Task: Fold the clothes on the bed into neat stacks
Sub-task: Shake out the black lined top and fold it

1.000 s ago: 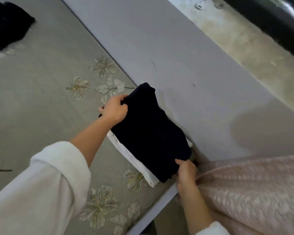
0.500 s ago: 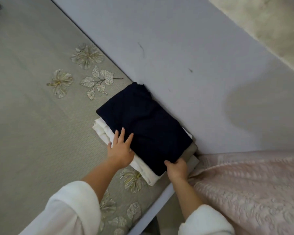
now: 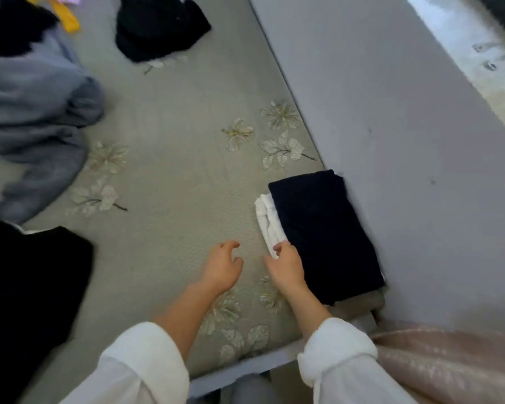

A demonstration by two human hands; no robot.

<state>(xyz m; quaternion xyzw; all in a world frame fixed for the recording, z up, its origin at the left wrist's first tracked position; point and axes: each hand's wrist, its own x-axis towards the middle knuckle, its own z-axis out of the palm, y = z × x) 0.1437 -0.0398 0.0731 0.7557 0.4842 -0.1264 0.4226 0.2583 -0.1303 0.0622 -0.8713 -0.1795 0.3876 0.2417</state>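
Observation:
A folded dark navy garment (image 3: 322, 234) lies on top of a folded white garment (image 3: 268, 221), a small stack at the bed's right edge against the grey headboard panel (image 3: 405, 141). My right hand (image 3: 286, 265) hovers at the stack's near left corner, fingers loosely apart, its fingertips at the white fabric. My left hand (image 3: 223, 266) is above the bedspread (image 3: 172, 170) just left of it, fingers curled apart and holding nothing. Unfolded clothes lie further off: a grey garment (image 3: 38, 118), a black fuzzy one (image 3: 158, 27) and a black piece (image 3: 27, 287).
A yellow item (image 3: 66, 16) peeks out at the top left by another black garment (image 3: 9, 24). A pink quilted fabric (image 3: 449, 365) hangs at the bottom right, beyond the bed's corner. The floor (image 3: 478, 62) shows past the panel at the top right.
Both hands have come off the navy garment, which now rests on the stack. The view has swung left, bringing the unfolded clothes into sight.

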